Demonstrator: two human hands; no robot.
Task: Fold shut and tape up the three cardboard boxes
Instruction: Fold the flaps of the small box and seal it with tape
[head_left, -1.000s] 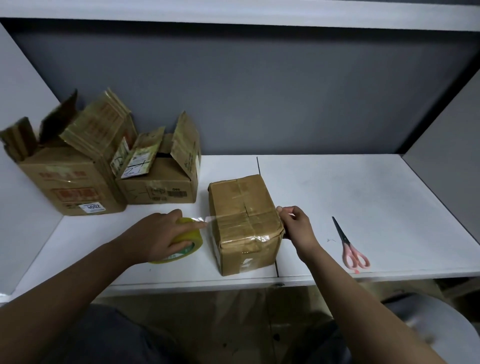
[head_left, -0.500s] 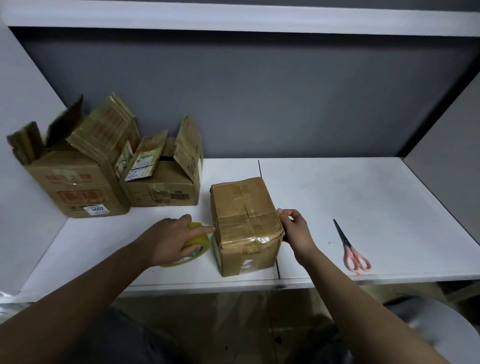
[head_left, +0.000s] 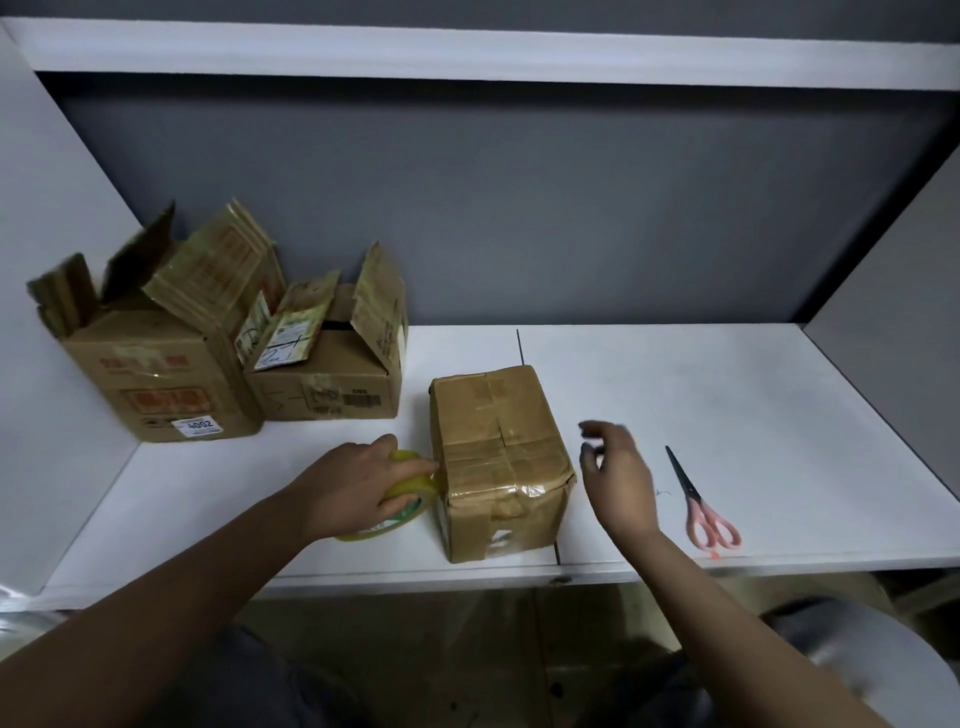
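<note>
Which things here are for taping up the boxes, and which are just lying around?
For the job: closed box; two open boxes; tape roll in the left hand; scissors.
Lying about: nothing loose; only the white table.

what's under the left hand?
A yellow tape roll, lying on the table against the closed box. The left hand covers most of it; whether tape still joins roll and box cannot be seen.

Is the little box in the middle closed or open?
Closed. The small box has its top flaps folded flat, with shiny tape across them. The two boxes behind have flaps sticking up.
</note>
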